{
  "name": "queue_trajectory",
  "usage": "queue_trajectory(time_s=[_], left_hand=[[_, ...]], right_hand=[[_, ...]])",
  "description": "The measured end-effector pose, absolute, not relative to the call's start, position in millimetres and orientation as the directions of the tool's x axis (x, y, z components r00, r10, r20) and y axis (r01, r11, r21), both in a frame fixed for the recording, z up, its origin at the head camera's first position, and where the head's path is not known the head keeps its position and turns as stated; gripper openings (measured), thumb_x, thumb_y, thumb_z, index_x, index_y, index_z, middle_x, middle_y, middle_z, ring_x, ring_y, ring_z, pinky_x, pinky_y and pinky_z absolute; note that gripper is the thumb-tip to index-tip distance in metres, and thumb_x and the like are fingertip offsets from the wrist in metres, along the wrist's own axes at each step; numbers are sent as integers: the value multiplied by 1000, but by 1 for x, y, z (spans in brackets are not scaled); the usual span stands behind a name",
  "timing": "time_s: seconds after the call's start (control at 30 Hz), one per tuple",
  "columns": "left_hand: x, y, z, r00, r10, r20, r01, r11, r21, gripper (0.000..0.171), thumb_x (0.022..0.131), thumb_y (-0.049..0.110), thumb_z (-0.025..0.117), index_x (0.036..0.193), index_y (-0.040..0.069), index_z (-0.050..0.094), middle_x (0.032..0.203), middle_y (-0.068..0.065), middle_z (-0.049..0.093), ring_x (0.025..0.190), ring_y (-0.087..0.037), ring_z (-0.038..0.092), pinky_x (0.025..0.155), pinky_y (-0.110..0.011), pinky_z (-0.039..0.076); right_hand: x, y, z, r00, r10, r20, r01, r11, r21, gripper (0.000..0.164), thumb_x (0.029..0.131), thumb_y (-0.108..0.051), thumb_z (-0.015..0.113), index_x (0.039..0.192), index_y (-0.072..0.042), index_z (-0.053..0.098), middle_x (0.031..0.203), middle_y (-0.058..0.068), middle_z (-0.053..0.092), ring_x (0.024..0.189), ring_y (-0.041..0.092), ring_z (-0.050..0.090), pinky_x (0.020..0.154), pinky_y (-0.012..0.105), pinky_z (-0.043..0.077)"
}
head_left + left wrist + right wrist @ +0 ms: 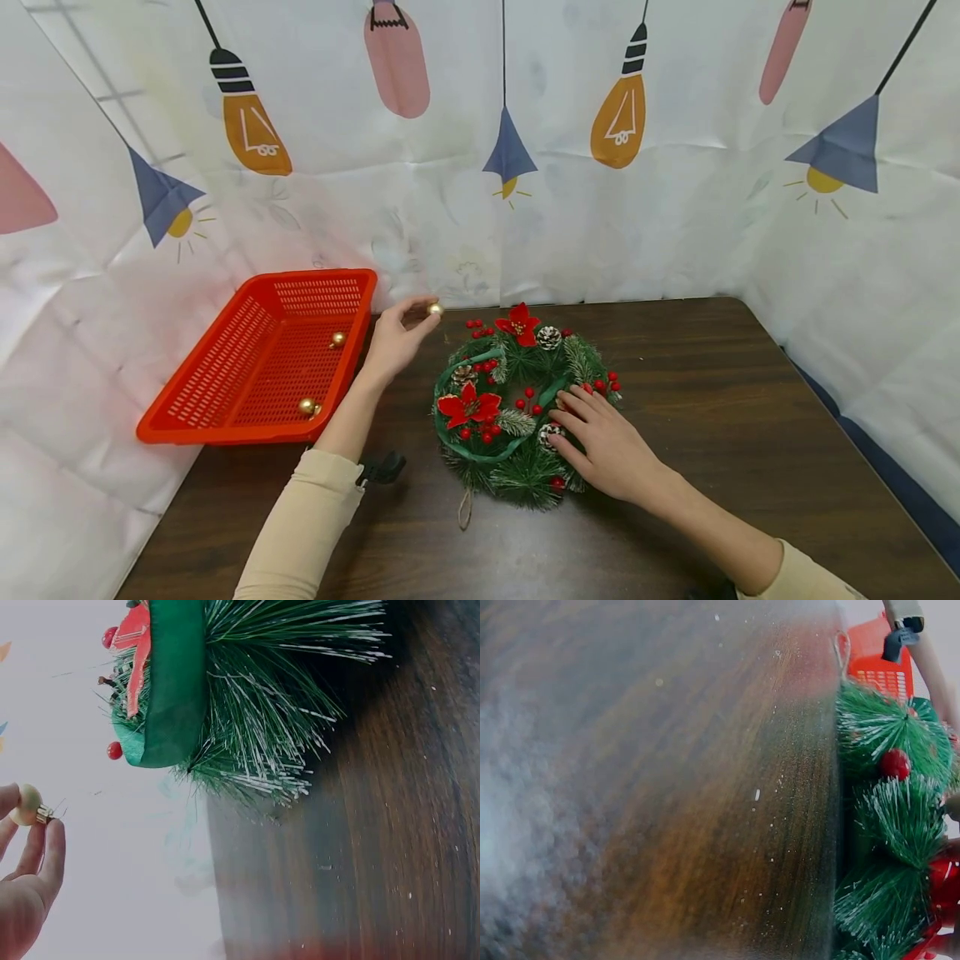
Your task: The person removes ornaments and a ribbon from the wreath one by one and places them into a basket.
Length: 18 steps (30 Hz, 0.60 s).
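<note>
Between thumb and fingers my left hand (397,340) pinches a small gold ball ornament (435,309), raised just left of the wreath's far side. In the left wrist view the gold ball (28,805) shows its metal cap and a thin wire or hook. A green Christmas wreath (528,475) lies on the table, dressed with red poinsettias (469,406), pinecones (549,337), red berries and a loop of green ribbon (480,457). My right hand (611,446) rests on the wreath's right side, fingers spread over the needles and a frosted pinecone.
A red plastic basket (225,435) stands at the table's left, with gold balls (338,339) inside it. The dark wooden table (712,400) reaches back to a white curtain (450,225) printed with lamps. A twine loop (465,510) hangs from the wreath's near edge.
</note>
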<state>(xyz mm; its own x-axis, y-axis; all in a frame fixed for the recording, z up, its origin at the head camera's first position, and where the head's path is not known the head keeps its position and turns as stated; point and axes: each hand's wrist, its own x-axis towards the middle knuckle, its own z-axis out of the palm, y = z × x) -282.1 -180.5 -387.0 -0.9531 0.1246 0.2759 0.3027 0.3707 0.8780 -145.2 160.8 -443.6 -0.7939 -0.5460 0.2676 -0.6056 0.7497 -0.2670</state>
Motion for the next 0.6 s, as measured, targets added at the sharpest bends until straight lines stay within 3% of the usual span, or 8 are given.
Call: queue_trajectory(time_s=[0.23,0.6], left_hand=[[-273,-190,-381,-944,137,300,330,370,869,34,100,16,70,133,5,66,123,-13,66,114,-26,62,101,-42,51],[-255,-210,-381,-942,132,307,334,346,877,34,100,15,70,132,3,66,123,-15,66,113,-26,62,96,-25,52]], right_hand=[[-145,160,-445,-800,-539,263,-597,755,-271,49,104,-42,59,136,-6,66,151,18,51,146,38,37,117,58,29],[-146,161,-444,-806,-535,254,-591,754,-287,49,104,-41,59,137,-6,66,151,18,51,147,38,36,118,57,27]])
